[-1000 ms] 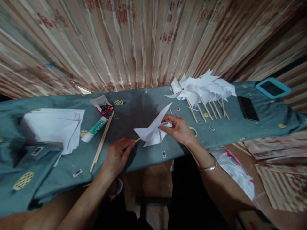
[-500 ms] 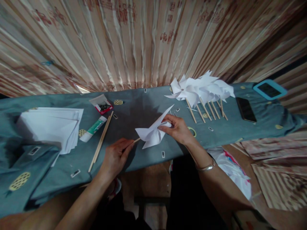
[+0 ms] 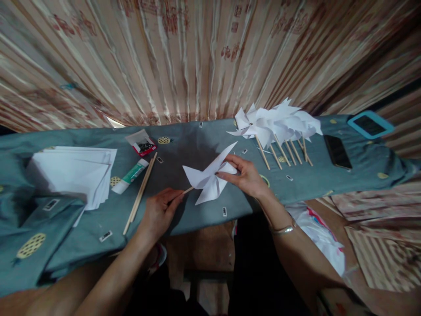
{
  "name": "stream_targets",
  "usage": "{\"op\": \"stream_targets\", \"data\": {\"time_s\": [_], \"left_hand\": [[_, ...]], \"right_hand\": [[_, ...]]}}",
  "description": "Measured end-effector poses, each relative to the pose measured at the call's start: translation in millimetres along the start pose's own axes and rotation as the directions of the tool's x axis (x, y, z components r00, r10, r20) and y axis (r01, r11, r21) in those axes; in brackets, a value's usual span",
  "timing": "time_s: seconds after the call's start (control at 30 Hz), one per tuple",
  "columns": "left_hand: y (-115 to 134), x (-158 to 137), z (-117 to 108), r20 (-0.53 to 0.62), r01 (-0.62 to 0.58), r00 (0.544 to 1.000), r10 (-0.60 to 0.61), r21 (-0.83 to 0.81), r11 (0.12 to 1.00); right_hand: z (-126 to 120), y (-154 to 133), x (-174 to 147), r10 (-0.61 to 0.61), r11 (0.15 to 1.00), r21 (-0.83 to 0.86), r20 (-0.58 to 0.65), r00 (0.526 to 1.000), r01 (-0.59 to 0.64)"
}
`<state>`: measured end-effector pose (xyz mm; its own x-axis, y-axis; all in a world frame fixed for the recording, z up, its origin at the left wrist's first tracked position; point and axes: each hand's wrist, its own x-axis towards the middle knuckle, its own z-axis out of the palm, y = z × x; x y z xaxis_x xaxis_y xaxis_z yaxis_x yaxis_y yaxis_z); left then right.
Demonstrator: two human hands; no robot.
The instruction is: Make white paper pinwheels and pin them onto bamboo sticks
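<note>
The left hand [image 3: 161,210] is closed round a wooden stick [image 3: 188,190], which runs to a white paper pinwheel [image 3: 204,179] between both hands, pinched near its middle by the right hand [image 3: 246,176], over the teal cloth [image 3: 197,219].

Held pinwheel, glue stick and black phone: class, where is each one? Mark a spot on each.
Held pinwheel [image 3: 207,179]: head view, on its white paper, near the middle.
Glue stick [image 3: 132,174]: head view, on the green label.
Black phone [image 3: 337,151]: head view, on its dark face.
</note>
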<state>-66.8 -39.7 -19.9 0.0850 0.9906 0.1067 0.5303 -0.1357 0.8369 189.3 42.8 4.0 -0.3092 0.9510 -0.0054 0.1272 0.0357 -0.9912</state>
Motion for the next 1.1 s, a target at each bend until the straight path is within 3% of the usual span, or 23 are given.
{"op": "stream_targets", "data": {"time_s": [0.2, 0.37, 0.6, 0.73, 0.87, 1.1], "left_hand": [[0, 5, 0, -0.043, 0.084, 0.995, -0.088, -0.090, 0.992], [9, 15, -1, -0.052, 0.162, 0.984, -0.173, -0.161, 0.974], [19, 33, 1, -0.073, 0.172, 0.978, -0.196, -0.252, 0.952], [22, 40, 2, -0.070, 0.184, 0.973, -0.218, -0.331, 0.926], [25, 46, 8, -0.078, 0.199, 0.965, -0.251, -0.407, 0.892], [26, 53, 23, -0.064, 0.227, 0.955, -0.290, -0.473, 0.851]], "right_hand": [[-7, 7, 4, 0.026, 0.985, 0.172, -0.052, 0.998, -0.017], [-6, 5, 8, 0.050, 0.977, 0.213, -0.132, 0.990, -0.021], [-7, 1, 20, 0.091, 0.968, 0.249, -0.263, 0.960, -0.023], [-7, -1, 24, 0.156, 0.929, 0.369, -0.311, 0.937, -0.032], [-1, -2, 23, 0.232, 0.851, 0.520, -0.253, 0.939, -0.070], [9, 1, 21, 0.229, 0.765, 0.620, -0.011, 0.973, -0.173]]}}
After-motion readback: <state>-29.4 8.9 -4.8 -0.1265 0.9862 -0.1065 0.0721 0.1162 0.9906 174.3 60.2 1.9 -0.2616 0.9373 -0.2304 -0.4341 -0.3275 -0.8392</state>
